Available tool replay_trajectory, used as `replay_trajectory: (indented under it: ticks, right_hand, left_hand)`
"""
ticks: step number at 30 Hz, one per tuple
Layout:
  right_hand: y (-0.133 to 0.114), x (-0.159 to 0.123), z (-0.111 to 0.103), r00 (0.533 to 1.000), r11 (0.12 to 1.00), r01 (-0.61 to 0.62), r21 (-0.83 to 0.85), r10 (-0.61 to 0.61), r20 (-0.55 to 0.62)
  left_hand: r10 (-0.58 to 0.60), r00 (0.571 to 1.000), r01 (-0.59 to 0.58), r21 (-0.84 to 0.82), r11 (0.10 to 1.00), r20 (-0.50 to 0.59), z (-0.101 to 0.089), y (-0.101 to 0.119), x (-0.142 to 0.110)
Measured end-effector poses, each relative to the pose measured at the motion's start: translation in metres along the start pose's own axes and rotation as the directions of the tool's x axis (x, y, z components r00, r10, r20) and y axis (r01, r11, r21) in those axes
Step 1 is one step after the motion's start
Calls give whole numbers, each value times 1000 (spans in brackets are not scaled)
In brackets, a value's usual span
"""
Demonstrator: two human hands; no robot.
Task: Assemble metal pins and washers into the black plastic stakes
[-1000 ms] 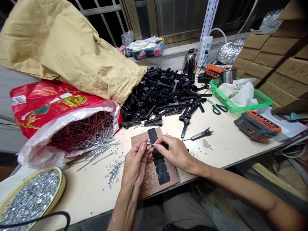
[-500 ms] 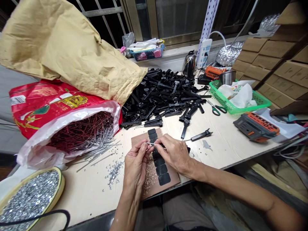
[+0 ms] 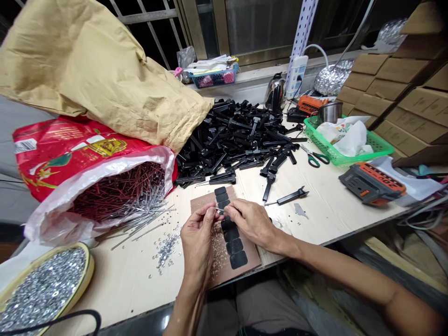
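Over a brown board [image 3: 250,252] with a row of black pads [image 3: 236,246], my two hands meet. My left hand [image 3: 199,231] is closed, thumb and fingertips pinching the end of a thin metal rod [image 3: 220,209]. My right hand [image 3: 252,224] is closed around the rod's other side; its fingers hide most of what they grip. A bit of black plastic shows behind that hand. Pale crumbs [image 3: 219,256] lie on the board. To the right rests a black plastic part [image 3: 292,196] with a rod sticking out.
Behind the board is a heap of black plastic parts [image 3: 241,133]. On the left are a red bag [image 3: 70,149] of metal rods, loose washers [image 3: 166,252] and a tub [image 3: 91,266] of washers. Scissors [image 3: 317,157], a green basket [image 3: 380,149] and a battery pack [image 3: 371,184] are on the right.
My right hand has turned slightly, and less of the black plastic shows behind it. Both hands stay together at the metal rod.
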State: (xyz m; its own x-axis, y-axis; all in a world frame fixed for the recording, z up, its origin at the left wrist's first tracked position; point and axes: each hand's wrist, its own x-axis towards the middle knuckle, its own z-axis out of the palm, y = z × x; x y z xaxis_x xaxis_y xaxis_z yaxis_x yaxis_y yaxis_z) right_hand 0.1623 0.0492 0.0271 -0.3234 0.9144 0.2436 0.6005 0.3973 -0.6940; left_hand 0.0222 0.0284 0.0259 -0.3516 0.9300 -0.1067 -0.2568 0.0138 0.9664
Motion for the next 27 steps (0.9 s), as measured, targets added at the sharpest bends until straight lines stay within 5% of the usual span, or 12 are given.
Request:
replay_trajectory:
  ticks: [3,9,15,21,27]
  right_hand:
    - [2,1,1,999,988,34,151,-30,-27]
    - [3,0,4,999,999,21,-38,-22,-38]
    - [4,-1,0,997,988,82,130,-82,-7]
    - [3,-4,2,996,992,56,-110,-63,-63]
    - [-1,-2,0,995,998,62,17,-60,-83]
  left_hand:
    - [14,1000,-14,11,1000,-11,0,-1,0]
    - [10,1000,-10,38,999,-12,2,-3,-1]
    - [-2,999,0,-35,999,-36,3,-3,0]
    - [39,998,-41,-57,998,-45,4,-4,1]
    - [74,995,-74,7,997,-62,2,-5,0]
